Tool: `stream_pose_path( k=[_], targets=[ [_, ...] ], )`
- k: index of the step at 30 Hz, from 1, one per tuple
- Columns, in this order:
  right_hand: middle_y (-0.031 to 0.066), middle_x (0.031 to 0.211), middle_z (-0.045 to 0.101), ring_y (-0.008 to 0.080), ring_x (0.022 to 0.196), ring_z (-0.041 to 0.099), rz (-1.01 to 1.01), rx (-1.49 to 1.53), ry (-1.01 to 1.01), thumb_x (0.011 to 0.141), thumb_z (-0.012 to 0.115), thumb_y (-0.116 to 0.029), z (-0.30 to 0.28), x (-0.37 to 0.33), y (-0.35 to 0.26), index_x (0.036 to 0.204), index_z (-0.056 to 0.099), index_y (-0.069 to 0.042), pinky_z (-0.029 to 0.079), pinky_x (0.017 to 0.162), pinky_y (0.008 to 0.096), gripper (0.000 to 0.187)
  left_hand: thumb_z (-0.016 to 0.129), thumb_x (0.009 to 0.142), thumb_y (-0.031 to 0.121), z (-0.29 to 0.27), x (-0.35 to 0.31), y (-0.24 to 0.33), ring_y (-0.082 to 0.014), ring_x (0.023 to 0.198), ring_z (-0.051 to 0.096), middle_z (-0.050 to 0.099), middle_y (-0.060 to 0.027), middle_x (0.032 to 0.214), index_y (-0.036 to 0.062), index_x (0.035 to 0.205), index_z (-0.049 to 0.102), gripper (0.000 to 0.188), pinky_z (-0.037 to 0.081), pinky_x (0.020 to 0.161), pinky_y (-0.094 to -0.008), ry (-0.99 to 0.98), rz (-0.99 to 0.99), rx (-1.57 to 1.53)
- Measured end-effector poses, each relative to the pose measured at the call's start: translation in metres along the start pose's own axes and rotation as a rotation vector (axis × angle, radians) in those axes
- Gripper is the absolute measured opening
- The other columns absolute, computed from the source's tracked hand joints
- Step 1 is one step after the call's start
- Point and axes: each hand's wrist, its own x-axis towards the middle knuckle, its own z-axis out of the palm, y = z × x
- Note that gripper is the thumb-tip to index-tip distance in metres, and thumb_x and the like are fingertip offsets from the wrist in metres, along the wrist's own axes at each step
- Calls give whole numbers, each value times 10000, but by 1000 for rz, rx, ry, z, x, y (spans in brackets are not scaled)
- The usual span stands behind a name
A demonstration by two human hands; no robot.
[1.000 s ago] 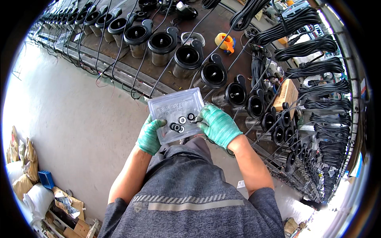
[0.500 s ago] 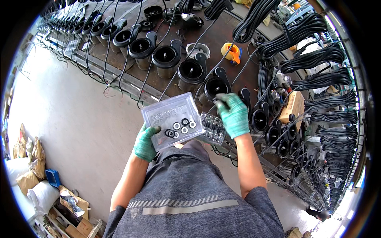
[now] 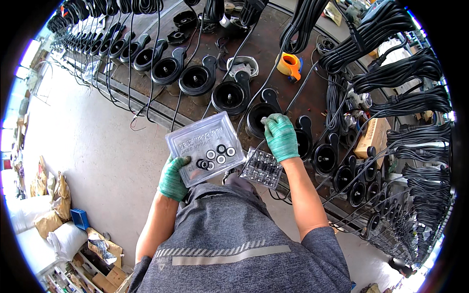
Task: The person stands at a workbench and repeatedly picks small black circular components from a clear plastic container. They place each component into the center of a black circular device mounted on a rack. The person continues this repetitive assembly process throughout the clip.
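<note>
My left hand [image 3: 173, 178], in a green glove, grips the near corner of a clear plastic tray [image 3: 195, 136] that holds several small black and white rings [image 3: 215, 156]. My right hand [image 3: 281, 136], also gloved in green, reaches out over a black round housing [image 3: 259, 115] on the workbench, its fingertips pinched together; whether a small part sits between them is not visible. A second clear tray with small compartments [image 3: 262, 168] lies under my right wrist at the bench edge.
A long brown workbench [image 3: 293, 39] carries a row of black round housings [image 3: 195, 80] with cables. Bundles of black cable [image 3: 391, 58] hang at the right. An orange tape roll [image 3: 289, 66] and a cardboard box [image 3: 371, 139] sit on the bench. Sacks and boxes [image 3: 58, 205] lie on the floor at left.
My right hand left the clear tray and reached out to a black housing on the bench. The left hand stays holding the tray.
</note>
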Motion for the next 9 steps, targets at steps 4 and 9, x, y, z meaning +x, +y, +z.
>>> stream_pose_path(
  k=[4, 9],
  targets=[
    [132, 1076, 686, 332, 975, 697, 299, 164, 58, 840, 663, 83, -15, 2, -14, 1088, 741, -67, 581, 844, 416, 300, 604, 902, 40, 5, 12, 7, -350, 1139, 703, 666, -205, 1321, 4, 1463, 510, 570, 636, 945, -460, -44, -9, 48],
    [118, 1062, 691, 240, 910, 712, 123, 250, 11, 885, 730, 43, -37, 24, -62, 1125, 750, -89, 582, 774, 316, 275, 620, 909, 63, -2, 22, 18, -351, 1158, 696, 663, -208, 1330, -2, 1471, 505, 578, 612, 989, -470, -93, -6, 70]
  ],
)
